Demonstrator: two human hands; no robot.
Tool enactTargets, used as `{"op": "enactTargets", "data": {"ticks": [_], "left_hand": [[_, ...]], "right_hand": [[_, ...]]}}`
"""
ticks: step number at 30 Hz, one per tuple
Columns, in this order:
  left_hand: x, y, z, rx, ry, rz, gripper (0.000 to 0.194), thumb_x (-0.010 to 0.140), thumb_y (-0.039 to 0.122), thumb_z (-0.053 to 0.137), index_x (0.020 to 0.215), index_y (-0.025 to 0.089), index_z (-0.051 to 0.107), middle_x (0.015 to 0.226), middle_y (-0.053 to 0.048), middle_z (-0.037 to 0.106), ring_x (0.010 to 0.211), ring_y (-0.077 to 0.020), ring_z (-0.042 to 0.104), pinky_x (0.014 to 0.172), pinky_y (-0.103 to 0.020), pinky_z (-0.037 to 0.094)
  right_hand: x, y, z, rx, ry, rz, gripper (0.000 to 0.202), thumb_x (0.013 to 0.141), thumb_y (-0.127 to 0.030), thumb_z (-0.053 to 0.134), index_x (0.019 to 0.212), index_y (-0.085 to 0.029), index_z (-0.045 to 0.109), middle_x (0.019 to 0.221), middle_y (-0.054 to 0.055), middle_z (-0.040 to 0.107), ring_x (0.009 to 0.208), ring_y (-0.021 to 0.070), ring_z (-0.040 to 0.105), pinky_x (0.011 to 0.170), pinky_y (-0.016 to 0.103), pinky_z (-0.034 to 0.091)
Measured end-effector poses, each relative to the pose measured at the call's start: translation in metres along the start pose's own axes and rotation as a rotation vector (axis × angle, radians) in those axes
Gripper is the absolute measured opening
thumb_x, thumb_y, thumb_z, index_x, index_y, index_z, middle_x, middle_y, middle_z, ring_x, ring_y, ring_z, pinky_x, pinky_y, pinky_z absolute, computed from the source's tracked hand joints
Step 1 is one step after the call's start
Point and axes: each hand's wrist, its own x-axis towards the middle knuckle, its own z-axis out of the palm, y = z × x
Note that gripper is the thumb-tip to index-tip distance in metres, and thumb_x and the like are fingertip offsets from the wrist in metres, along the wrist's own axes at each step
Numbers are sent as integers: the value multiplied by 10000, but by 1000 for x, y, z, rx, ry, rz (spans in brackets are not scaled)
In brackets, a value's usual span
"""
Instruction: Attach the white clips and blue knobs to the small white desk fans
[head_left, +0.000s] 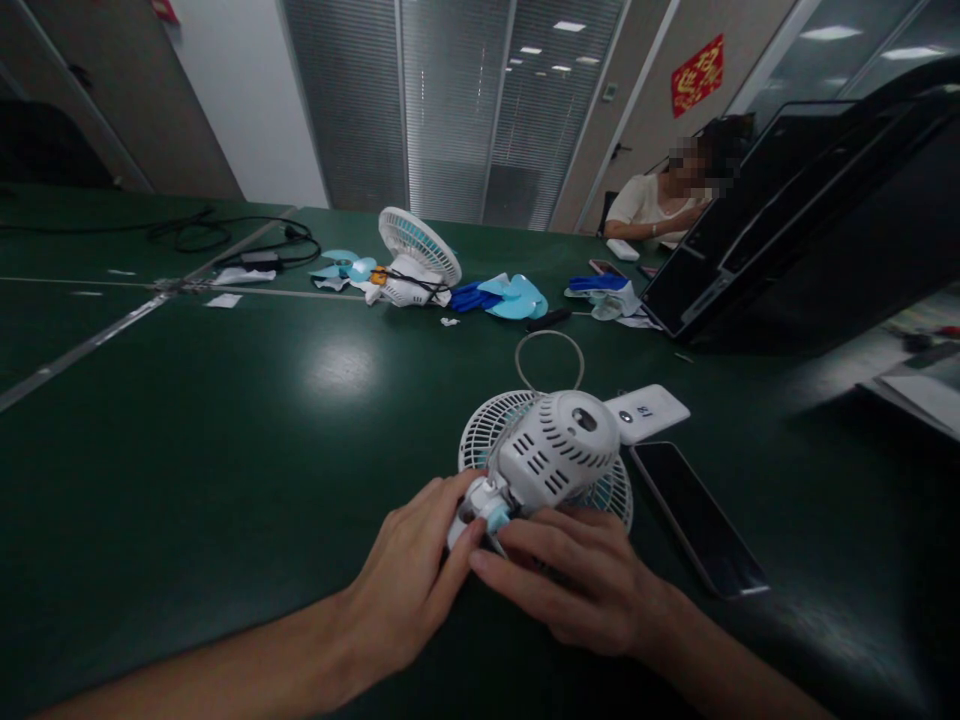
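A small white electric fan [559, 450] lies face down on the green table, its round grille under the motor housing. My left hand [409, 570] grips the fan's white base joint from the left, thumb and fingers closed about it. From the right, my right hand [577, 575] is closed at the same joint, fingertips by a light-blue knob [496, 518]. A white cable [550, 334] loops behind the fan. Right of it lie a white device marked 18 [649, 412] and a dark-screened phone [701, 520]. The undersides of my fingers are hidden.
Farther back on the green table [225, 450] stand another white fan [416, 260], light-blue fan blades [517, 297], blue-and-white gloves [600, 290] and a black cable [202, 232]. A large black monitor [810, 220] blocks the right side. Behind it sits a person [645, 205].
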Motion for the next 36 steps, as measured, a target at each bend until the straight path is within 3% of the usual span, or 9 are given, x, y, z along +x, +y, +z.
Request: {"op": "enactTargets", "data": {"ticks": [6,14,22,25,28,31,36], "left_hand": [[0,0,1,-6,6,-7,348,1046,272,409,1393,279,418,1146,-65,650,972,-240,627,846,-410,526],[0,-1,1,56,24,8,376,1041,265,421,1416,256,394,1198,-79,654,1001,-248,636,876,-419,532],[1,2,0,61,39,12,359,1040,259,428,1398,245,413,1230,-75,660,1038,-245,643,904,-409,534],[0,2,0,32,33,9,352,1038,262,428,1390,248,427,1215,-74,663,1027,-244,643,891,-403,533],[1,3,-1,-1,25,3,351,1038,255,429,1389,251,434,1181,-65,664,1011,-231,645,883,-386,531],[1,3,-1,-7,22,-2,341,1041,259,426,1382,253,438,1165,-61,663,992,-226,645,875,-388,530],[0,0,0,-5,21,-2,362,1039,255,440,1400,263,415,1178,-61,653,1017,-229,639,891,-398,524]], "right_hand": [[2,0,-3,-66,-45,-13,388,969,-116,518,1345,-187,589,1050,30,715,819,127,666,624,257,501],[-5,-6,8,-66,64,102,373,965,-72,522,1333,-97,571,1061,79,719,967,122,676,710,227,514],[-7,-16,23,-69,132,244,435,934,-50,574,1364,-98,534,917,28,736,759,90,671,675,220,502],[-6,-10,16,-71,133,166,427,919,-50,573,1342,-102,568,890,37,715,726,104,653,647,237,508],[-3,0,4,-26,37,-37,404,920,-95,586,1317,-168,608,958,44,707,750,126,656,588,241,498],[2,5,-6,-59,-7,-77,361,942,-119,570,1296,-162,623,1054,61,709,783,135,664,584,252,503],[6,3,-9,-82,-19,-70,313,988,-123,492,1272,-114,625,1040,83,712,856,145,684,627,253,518]]}}
